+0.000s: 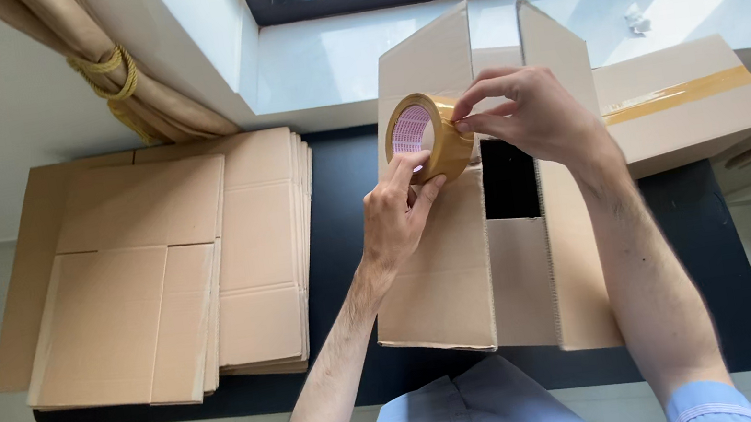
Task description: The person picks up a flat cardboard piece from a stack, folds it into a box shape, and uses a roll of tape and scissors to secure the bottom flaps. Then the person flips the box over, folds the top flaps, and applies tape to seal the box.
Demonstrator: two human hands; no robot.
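The left hand [397,208] grips a roll of brown tape [429,136] from below, above the open cardboard box [460,267] on the black table [687,228]. The roll stands on edge, its hole facing left. The right hand [532,113] pinches its upper right rim.

Bright daylight comes in from the window at the top of the view and falls in pale, washed-out patches on the white windowsill [326,58], nearly overexposed there. A band of brown tape on the sealed carton [680,103] at the worktop's far right corner catches a soft sheen. The black worktop [334,187] stays dark, with little detail (only faint reflections). Shadows are soft, darkest inside the open gap of the cardboard box [460,267]. Focus is sharp throughout; straight edges bow slightly towards the frame's borders.
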